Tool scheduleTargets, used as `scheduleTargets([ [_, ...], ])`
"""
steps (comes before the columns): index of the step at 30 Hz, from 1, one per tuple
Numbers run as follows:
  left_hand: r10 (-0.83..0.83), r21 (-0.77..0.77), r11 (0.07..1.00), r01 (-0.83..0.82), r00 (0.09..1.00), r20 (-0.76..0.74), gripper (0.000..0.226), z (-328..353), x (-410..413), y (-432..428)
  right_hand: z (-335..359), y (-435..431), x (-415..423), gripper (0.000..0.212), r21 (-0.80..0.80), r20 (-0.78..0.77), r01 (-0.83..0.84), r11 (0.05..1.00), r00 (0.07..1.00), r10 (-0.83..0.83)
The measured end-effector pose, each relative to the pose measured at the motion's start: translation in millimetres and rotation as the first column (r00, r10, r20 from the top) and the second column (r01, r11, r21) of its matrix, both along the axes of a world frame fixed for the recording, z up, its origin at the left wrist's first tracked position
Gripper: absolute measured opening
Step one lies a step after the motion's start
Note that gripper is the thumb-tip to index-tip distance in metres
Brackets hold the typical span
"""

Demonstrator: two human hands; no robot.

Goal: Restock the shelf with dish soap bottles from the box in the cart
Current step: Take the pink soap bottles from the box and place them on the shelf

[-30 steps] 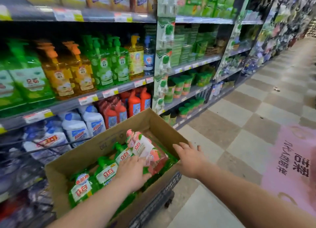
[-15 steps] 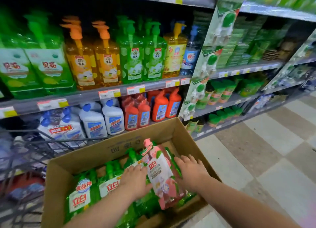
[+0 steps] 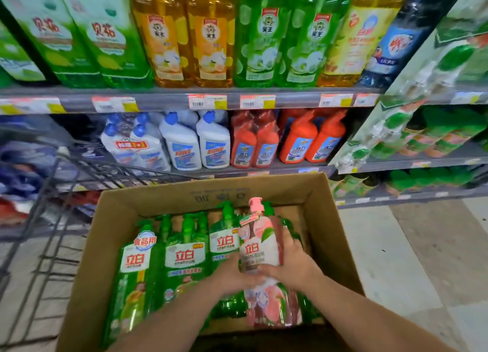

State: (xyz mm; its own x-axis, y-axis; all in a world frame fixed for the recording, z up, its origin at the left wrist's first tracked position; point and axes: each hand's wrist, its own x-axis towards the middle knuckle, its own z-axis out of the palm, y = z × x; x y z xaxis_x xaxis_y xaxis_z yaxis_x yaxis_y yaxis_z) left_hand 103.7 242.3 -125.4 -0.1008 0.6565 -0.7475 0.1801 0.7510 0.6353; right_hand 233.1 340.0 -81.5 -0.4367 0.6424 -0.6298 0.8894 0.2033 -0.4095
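A pink dish soap bottle [image 3: 260,242] with a pink pump top stands tilted in the right part of an open cardboard box [image 3: 340,248]. My left hand [image 3: 232,273] grips its lower left side and my right hand [image 3: 290,264] wraps its right side. Several green dish soap bottles [image 3: 184,259] lie side by side in the box, left of the pink one. The box sits in a wire cart [image 3: 52,219]. The shelf [image 3: 163,102] ahead holds rows of green, orange and yellow pump bottles.
Below that shelf stand white-and-blue bottles [image 3: 195,145] and red bottles [image 3: 311,140]. A hanging strip of small green-capped items [image 3: 412,92] runs down the shelf post at right. Tiled floor [image 3: 412,259] lies right of the box.
The view swung left and closer to the shelf. My right hand moved from the box rim onto the pink bottle, and both hands now hold it more upright.
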Motion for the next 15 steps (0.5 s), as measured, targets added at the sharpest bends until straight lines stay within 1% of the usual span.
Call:
scheduleTargets([
  [1, 0.035, -0.008, 0.999, -0.034, 0.999, 0.041, 0.078, -3, 3, 0, -6, 1, 2, 0.122, -0.037, -0.043, 0.021, 0.999, 0.999, -0.022],
  [3, 0.106, -0.017, 0.994, -0.104, 0.987, 0.119, 0.060, -8, 9, 0, -17, 2, 5, 0.123, -0.191, -0.143, 0.118, 0.974, 0.979, -0.147],
  [5, 0.178, -0.035, 0.984, -0.174, 0.965, 0.191, 0.047, -10, 13, 0, -26, 3, 8, 0.114, -0.309, -0.176, 0.203, 0.929, 0.948, -0.265],
  [7, 0.234, -0.055, 0.972, -0.227, 0.943, 0.235, 0.045, -11, 15, 0, -33, 5, 10, 0.099, -0.350, -0.195, 0.237, 0.906, 0.928, -0.318],
  [9, 0.275, -0.062, 0.962, -0.268, 0.931, 0.239, 0.046, -11, 19, 0, -36, 8, 10, 0.086, -0.376, -0.195, 0.268, 0.887, 0.913, -0.358],
  [11, 0.307, -0.061, 0.952, -0.301, 0.924, 0.229, 0.049, -7, 22, 0, -36, 9, 12, 0.078, -0.393, -0.198, 0.275, 0.877, 0.906, -0.373],
  [13, 0.355, -0.038, 0.934, -0.357, 0.902, 0.246, 0.047, -3, 25, -2, -32, 10, 15, 0.072, -0.388, -0.227, 0.262, 0.884, 0.902, -0.367],
  [15, 0.456, -0.017, 0.882, -0.472, 0.842, 0.286, 0.049, 3, 27, -7, -26, 11, 16, 0.069, -0.402, -0.268, 0.248, 0.881, 0.889, -0.372],
])
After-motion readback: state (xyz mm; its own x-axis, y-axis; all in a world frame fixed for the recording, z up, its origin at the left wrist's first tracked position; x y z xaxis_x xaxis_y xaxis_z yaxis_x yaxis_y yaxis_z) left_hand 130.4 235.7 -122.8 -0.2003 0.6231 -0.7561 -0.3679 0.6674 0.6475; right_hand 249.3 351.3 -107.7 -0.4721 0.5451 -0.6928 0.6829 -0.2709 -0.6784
